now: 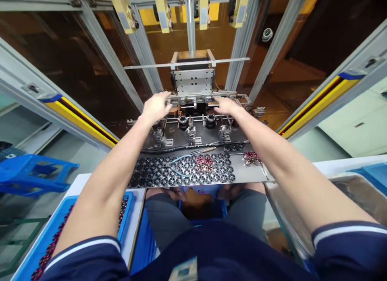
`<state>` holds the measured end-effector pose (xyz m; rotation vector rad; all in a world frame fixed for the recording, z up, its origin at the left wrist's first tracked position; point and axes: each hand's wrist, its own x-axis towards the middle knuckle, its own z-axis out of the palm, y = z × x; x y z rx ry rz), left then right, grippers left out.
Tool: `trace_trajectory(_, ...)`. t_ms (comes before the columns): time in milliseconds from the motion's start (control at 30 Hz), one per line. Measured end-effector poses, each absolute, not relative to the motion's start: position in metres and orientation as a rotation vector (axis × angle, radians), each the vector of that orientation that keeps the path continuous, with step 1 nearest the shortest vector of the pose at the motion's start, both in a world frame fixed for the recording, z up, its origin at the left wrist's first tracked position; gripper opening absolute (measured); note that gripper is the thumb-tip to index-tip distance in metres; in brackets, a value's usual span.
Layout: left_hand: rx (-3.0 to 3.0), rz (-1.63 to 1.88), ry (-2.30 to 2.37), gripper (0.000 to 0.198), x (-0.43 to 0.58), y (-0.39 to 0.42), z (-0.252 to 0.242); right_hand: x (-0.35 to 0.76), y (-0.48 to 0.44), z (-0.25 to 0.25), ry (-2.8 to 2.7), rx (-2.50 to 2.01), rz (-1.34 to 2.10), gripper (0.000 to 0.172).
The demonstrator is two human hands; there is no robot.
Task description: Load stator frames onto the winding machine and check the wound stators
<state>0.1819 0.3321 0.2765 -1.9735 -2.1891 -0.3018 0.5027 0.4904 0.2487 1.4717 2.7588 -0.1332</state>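
Though dark, metal rings [183, 121] gleam.

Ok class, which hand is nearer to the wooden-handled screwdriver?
Right hand. In the head view it sits just beyond the wooden-handled screwdriver and slightly right of it; the left hand is farther off, beyond the screwdriver and well to its left.

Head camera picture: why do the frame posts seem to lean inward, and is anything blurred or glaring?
In the head view, the wide lens makes the aluminium frame posts converge toward the middle; the left hand and right hand look slightly soft; the metal plate shows a pale sheen.
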Motion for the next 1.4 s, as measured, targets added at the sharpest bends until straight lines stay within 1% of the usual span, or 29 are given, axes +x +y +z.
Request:
trace_trajectory(33, -2.039, -0.345, -2.152, 0.075, 0.214, 0.34, 0.277, 0.531, 0.494, 0.241, 2.684, 1.554, -0.08, 0.061)
trace_trajectory(100, -2.165, -0.241, -2.159, 0.078, 0.281, 0.357, 0.266, 0.578, 0.495, 0.223, 2.543, 1.658, -0.018, 0.06)
trace_trajectory(200, -2.293, -0.045, -2.164, 0.088, 0.359, 0.38, 0.228, 0.616, 0.491, 0.196, 2.46, 1.683, 0.009, 0.059)
trace_trajectory(267, -2.302, 0.064, -2.206, 0.093, 0.385, 0.389, 0.199, 0.623, 0.492, 0.184, 2.465, 1.675, 0.016, 0.059)
trace_trajectory(400, -2.264, 0.116, -2.237, 0.092, 0.396, 0.392, 0.165, 0.626, 0.512, 0.168, 2.469, 1.676, -0.013, 0.059)
trace_trajectory(500, -2.254, 0.061, -2.21, 0.083, 0.393, 0.391, 0.157, 0.629, 0.527, 0.157, 2.447, 1.69, -0.062, 0.059)
trace_trajectory(567, -2.246, 0.016, -2.204, 0.08, 0.391, 0.395, 0.155, 0.629, 0.533, 0.154, 2.434, 1.702, -0.091, 0.059)
trace_trajectory(667, -2.244, -0.014, -2.221, 0.078, 0.388, 0.406, 0.159, 0.624, 0.53, 0.162, 2.432, 1.719, -0.121, 0.057)
trace_trajectory(767, -2.28, -0.03, -2.266, 0.075, 0.383, 0.406, 0.177, 0.617, 0.517, 0.189, 2.46, 1.74, -0.158, 0.057)
trace_trajectory(833, -2.266, -0.154, -2.261, 0.078, 0.377, 0.382, 0.187, 0.624, 0.5, 0.206, 2.554, 1.741, -0.188, 0.056)
trace_trajectory(900, -2.193, -0.473, -2.196, 0.078, 0.371, 0.334, 0.185, 0.645, 0.472, 0.211, 2.714, 1.756, -0.203, 0.055)
trace_trajectory(967, -2.051, -1.191, -2.03, 0.067, 0.363, 0.265, 0.168, 0.682, 0.429, 0.198, 2.858, 1.849, -0.194, 0.061)
trace_trajectory(1000, -1.994, -1.428, -1.975, 0.06, 0.36, 0.228, 0.155, 0.704, 0.402, 0.185, 2.884, 1.946, -0.186, 0.066)
trace_trajectory(1033, -1.91, -1.533, -2.01, 0.054, 0.358, 0.192, 0.14, 0.727, 0.374, 0.169, 2.877, 2.057, -0.186, 0.069)
trace_trajectory(1067, -1.827, -1.526, -2.096, 0.055, 0.357, 0.16, 0.124, 0.751, 0.345, 0.151, 2.836, 2.178, -0.196, 0.072)
trace_trajectory(1133, -1.734, -1.462, -2.297, 0.063, 0.358, 0.115, 0.093, 0.792, 0.291, 0.111, 2.67, 2.405, -0.244, 0.077)
trace_trajectory(1167, -1.727, -1.422, -2.387, 0.069, 0.359, 0.102, 0.081, 0.809, 0.269, 0.092, 2.587, 2.469, -0.291, 0.075)
trace_trajectory(1200, -1.732, -1.386, -2.458, 0.074, 0.361, 0.095, 0.07, 0.823, 0.251, 0.074, 2.537, 2.49, -0.345, 0.069)
trace_trajectory(1267, -1.773, -1.331, -2.528, 0.078, 0.365, 0.095, 0.055, 0.84, 0.229, 0.047, 2.514, 2.467, -0.435, 0.048)
trace_trajectory(1300, -1.791, -1.309, -2.531, 0.077, 0.367, 0.1, 0.051, 0.846, 0.224, 0.038, 2.523, 2.445, -0.467, 0.043)
trace_trajectory(1400, -1.819, -1.273, -2.476, 0.071, 0.373, 0.114, 0.044, 0.855, 0.224, 0.022, 2.574, 2.4, -0.51, 0.05)
